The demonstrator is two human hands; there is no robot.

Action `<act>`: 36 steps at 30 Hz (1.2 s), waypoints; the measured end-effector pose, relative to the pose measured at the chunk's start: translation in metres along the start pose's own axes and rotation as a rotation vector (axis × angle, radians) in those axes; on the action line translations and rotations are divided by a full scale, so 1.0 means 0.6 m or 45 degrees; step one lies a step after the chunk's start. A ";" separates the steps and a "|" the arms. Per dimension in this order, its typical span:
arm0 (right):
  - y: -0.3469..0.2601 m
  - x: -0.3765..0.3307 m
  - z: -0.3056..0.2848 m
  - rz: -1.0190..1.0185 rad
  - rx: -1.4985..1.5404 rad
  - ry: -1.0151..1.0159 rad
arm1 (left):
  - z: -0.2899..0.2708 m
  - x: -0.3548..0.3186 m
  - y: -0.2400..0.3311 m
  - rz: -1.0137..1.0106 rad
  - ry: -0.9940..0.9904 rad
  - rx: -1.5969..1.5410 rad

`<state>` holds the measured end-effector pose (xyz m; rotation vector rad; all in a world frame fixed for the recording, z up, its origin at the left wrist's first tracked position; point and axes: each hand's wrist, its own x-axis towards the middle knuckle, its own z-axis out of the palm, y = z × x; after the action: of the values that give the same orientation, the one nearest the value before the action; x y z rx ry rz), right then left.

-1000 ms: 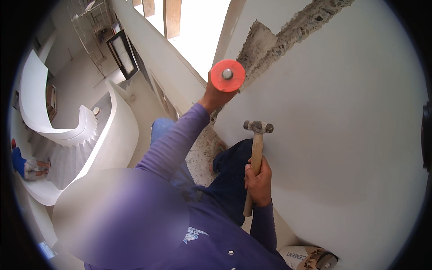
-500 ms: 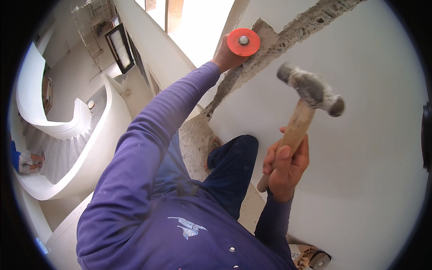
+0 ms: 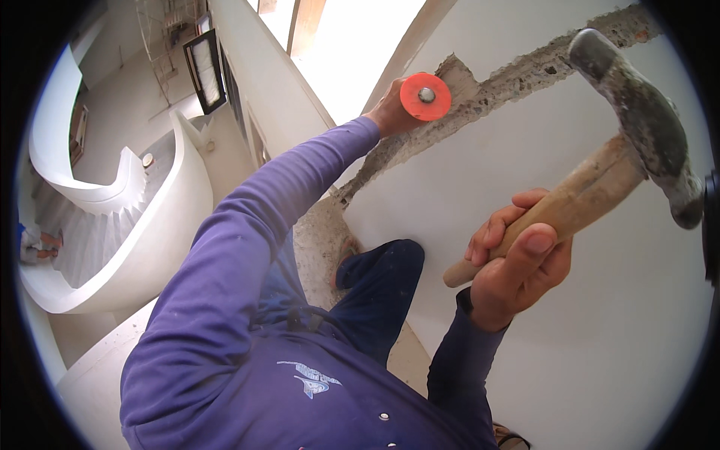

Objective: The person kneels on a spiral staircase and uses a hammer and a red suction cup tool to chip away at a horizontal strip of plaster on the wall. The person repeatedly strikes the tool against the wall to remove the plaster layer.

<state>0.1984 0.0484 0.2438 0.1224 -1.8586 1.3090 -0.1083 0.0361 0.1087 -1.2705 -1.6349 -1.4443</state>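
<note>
A white wall (image 3: 570, 360) fills the right, cut by one rough channel (image 3: 525, 71); a curved stair (image 3: 112, 225) lies far below. My left hand (image 3: 386, 112) wraps one chisel (image 3: 425, 96) at the channel, its shaft hidden behind its orange guard. My right hand (image 3: 517, 262) grips one raised hammer (image 3: 637, 127), fingers curled tight round its wooden handle.

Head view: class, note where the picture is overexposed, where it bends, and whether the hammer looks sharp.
Head view: the window opening at top is blown out white; the wall is evenly lit; the staircase curves toward the dark round rim; the hammer in the right hand looms large, its head slightly soft; the chisel's orange guard at the left hand is crisp.
</note>
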 end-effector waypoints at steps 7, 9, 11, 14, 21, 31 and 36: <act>0.137 0.031 -0.007 0.104 -0.800 -0.381 | 0.002 0.001 0.013 -0.129 -0.072 -0.109; 0.126 0.045 -0.014 0.124 -0.918 -0.449 | 0.002 -0.001 0.016 -0.156 -0.120 -0.059; 0.101 0.061 -0.007 0.104 -0.858 -0.415 | 0.005 0.003 0.007 -0.150 -0.090 -0.012; -0.003 0.055 0.002 0.100 -0.414 -0.154 | 0.009 0.003 -0.005 -0.180 -0.092 0.001; 0.123 0.038 -0.014 -0.146 -0.467 -0.111 | 0.018 0.012 0.004 -0.178 -0.113 -0.003; -0.059 0.058 0.015 -0.171 -0.113 0.170 | 0.013 0.006 0.002 -0.368 -0.197 0.055; 0.092 0.062 -0.004 -0.232 -0.381 -0.146 | 0.030 0.009 -0.019 -0.324 -0.179 0.045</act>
<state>0.1477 0.0888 0.2289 0.2062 -2.0654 0.9064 -0.1184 0.0555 0.1052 -1.2014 -1.9665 -1.4940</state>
